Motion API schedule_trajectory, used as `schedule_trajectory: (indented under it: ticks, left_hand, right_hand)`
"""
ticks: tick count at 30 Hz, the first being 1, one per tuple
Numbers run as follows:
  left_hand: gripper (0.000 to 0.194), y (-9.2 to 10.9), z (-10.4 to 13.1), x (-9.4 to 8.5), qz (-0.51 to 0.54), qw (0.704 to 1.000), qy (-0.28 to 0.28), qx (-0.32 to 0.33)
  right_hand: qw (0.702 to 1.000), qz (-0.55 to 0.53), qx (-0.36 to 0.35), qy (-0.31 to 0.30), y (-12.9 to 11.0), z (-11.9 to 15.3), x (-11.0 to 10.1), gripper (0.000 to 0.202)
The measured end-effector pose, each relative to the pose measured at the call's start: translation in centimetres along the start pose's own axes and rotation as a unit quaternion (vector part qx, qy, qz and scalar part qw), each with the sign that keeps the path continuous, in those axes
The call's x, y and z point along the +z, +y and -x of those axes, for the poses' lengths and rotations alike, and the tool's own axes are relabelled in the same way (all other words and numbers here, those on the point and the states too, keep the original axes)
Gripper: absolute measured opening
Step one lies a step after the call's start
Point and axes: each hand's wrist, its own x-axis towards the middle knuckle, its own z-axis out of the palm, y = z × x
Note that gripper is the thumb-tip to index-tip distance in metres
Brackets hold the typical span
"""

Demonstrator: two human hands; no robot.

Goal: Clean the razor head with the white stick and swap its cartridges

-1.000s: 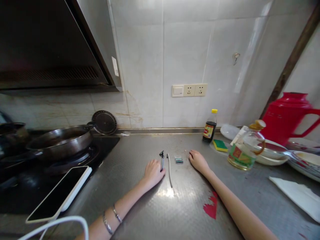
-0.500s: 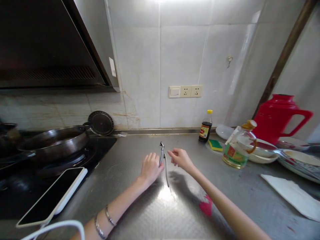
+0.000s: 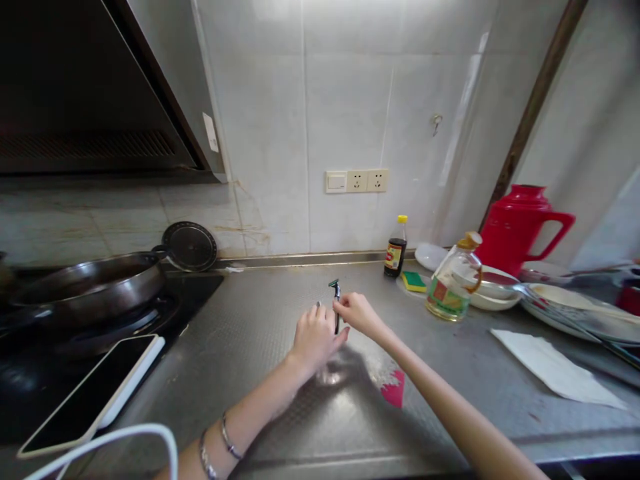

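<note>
A slim razor (image 3: 337, 291) with a greenish head stands nearly upright between my two hands, above the metal counter. My right hand (image 3: 361, 315) is closed in a pinch on its dark handle, just under the head. My left hand (image 3: 314, 340) is curled against the handle's lower part, its thumb beside the bottom end. A small silvery tip (image 3: 319, 304) pokes up beyond my left fingers; what it belongs to is hidden. Two silver bracelets (image 3: 230, 437) circle my left forearm.
A phone (image 3: 95, 393) with a white cable lies by the stove, below a pan (image 3: 90, 287). To the right are a soy sauce bottle (image 3: 395, 250), a sponge (image 3: 414, 281), an oil jug (image 3: 453, 287), a red thermos (image 3: 515, 227), stacked dishes and white paper (image 3: 555, 367).
My right hand has closed in from the right and now pinches the razor. The grey strip seen between my hands before no longer shows there. The view has shifted slightly right.
</note>
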Motion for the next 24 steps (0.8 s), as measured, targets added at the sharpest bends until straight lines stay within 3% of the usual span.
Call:
schedule_trajectory:
  ticks: [4, 8, 13, 18, 24]
  left_hand:
    - [0.033, -1.3, -0.7, 0.5, 0.054, 0.989, -0.110, -0.080]
    - [0.027, -3.6, -1.0, 2.3, 0.092, 0.967, -0.199, -0.131]
    - [0.034, -4.1, -1.2, 4.2, 0.091, 0.958, -0.216, -0.167]
    - [0.036, -3.4, -1.3, 5.0, 0.058, 0.966, -0.203, -0.150]
    - [0.033, -3.3, -1.5, 5.7, 0.053, 0.967, -0.204, -0.145]
  right_hand:
    - [0.995, 0.068, 0.002, -0.071, 4.4, -0.6, -2.9, 0.033]
    - [0.983, 0.099, 0.029, -0.150, 9.0, -0.6, -4.9, 0.035]
    - [0.972, 0.128, 0.056, -0.187, 11.2, -0.4, -4.2, 0.035]
    - [0.968, 0.143, 0.070, -0.192, 11.7, -1.0, -2.9, 0.032]
    - [0.966, 0.147, 0.090, -0.194, 11.7, -1.2, -2.9, 0.032]
